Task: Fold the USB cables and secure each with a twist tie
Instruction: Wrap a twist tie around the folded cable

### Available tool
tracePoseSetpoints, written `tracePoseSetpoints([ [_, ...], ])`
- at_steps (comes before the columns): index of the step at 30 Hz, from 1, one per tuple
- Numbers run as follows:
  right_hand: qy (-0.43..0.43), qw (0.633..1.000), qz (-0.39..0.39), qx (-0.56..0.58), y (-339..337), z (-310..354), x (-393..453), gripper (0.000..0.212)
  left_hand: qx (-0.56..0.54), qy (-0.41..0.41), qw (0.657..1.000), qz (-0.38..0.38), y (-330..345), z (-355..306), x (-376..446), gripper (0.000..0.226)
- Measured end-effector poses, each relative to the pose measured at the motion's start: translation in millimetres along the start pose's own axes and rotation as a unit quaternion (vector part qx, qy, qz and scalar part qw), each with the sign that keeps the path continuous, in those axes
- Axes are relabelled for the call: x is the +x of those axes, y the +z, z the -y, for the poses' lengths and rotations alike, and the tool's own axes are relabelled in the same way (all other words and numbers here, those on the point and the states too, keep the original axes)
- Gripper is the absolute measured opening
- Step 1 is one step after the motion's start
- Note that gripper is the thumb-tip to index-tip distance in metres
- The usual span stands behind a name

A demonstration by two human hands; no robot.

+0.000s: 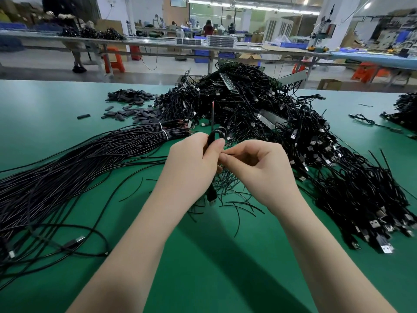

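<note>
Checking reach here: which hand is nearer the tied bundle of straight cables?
Left. The left hand sits just right of the tied bundle; the right hand is farther right.

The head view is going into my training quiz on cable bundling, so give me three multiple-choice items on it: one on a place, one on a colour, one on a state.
1. Where does the straight cable bundle lie?
A. To the left of the hands
B. On the far table
C. Under an orange stool

2. What colour is the table mat?
A. Grey
B. Green
C. Red

3. What is the left hand doing?
A. Resting flat on the mat
B. Hanging idle
C. Gripping a folded cable

Answers:
1 A, it fans out over the mat left of the hands.
2 B, the mat is green throughout.
3 C, its fingers curl round the black loop while the right hand pinches beside it.
</note>
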State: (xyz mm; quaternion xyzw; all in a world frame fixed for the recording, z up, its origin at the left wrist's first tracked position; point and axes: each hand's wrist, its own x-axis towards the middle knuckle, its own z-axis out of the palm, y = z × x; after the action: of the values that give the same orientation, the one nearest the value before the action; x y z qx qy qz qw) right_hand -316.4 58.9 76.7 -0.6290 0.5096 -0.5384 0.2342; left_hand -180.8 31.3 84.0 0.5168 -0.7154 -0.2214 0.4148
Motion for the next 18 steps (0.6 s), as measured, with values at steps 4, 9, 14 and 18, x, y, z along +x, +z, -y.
tracePoseSetpoints([
  [4,-0.091,0.991,-0.017,-0.096,-1.3,2.0,-1.4,0.004,-0.038,-0.009,0.999,0.027,-8.2,-0.8,0.4,0.031],
  [9,-0.304,0.926,-0.02,-0.224,-2.0,2.5,-0.7,0.009,-0.126,-0.08,0.984,0.096,-18.1,5.0,4.7,0.036],
  [14,-0.435,0.853,-0.008,-0.289,-2.9,4.8,-5.0,0.013,-0.285,-0.183,0.918,0.207,-33.4,4.5,6.0,0.028],
  [18,-0.412,0.871,0.018,-0.269,-0.9,6.7,-4.9,0.019,-0.34,-0.193,0.879,0.274,-44.2,9.8,6.3,0.019],
])
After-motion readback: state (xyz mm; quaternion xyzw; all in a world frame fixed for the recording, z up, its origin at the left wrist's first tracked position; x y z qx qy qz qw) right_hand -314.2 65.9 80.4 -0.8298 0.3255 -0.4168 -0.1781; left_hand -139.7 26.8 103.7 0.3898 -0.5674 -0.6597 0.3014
